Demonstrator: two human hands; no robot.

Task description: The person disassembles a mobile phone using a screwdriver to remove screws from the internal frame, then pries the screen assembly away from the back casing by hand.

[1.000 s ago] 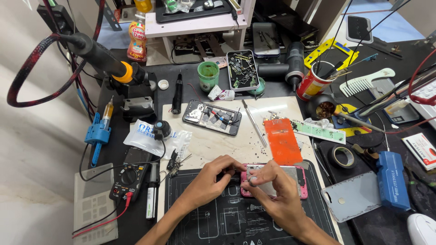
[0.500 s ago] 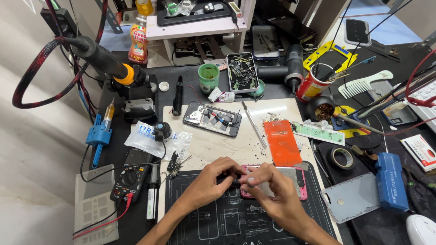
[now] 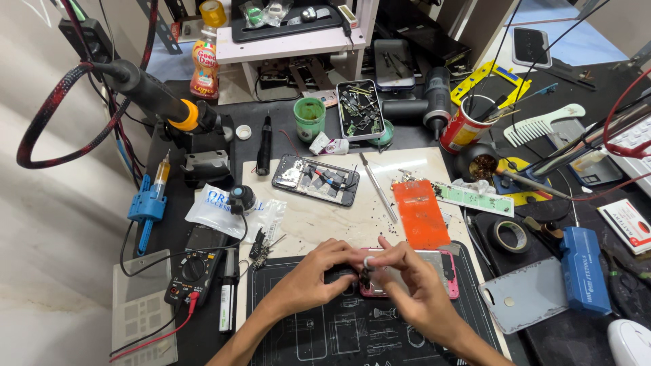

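Observation:
My left hand [image 3: 317, 276] and my right hand [image 3: 410, 285] meet over a phone in a pink frame [image 3: 449, 279] that lies on a dark work mat [image 3: 325, 332]. The fingertips of both hands pinch a small dark part [image 3: 359, 274] at the phone's left end, and a small white ring shows between them. Most of the phone is hidden under my right hand. An orange panel [image 3: 420, 213] lies just behind the phone. Farther back rests an opened phone body [image 3: 315, 179] with its insides showing.
A multimeter [image 3: 195, 268] with red and black leads sits left of the mat. A hot-air handle [image 3: 152, 95] on its stand stands at back left. A green cup [image 3: 310, 116], a parts tray [image 3: 360, 108], a tape roll [image 3: 511, 235], a grey back cover [image 3: 527, 294] and a blue box [image 3: 583, 270] crowd the bench.
Both hands have stayed over the pink-framed phone, and the fingertips have drawn closer together at its left end. Nothing else on the bench has moved.

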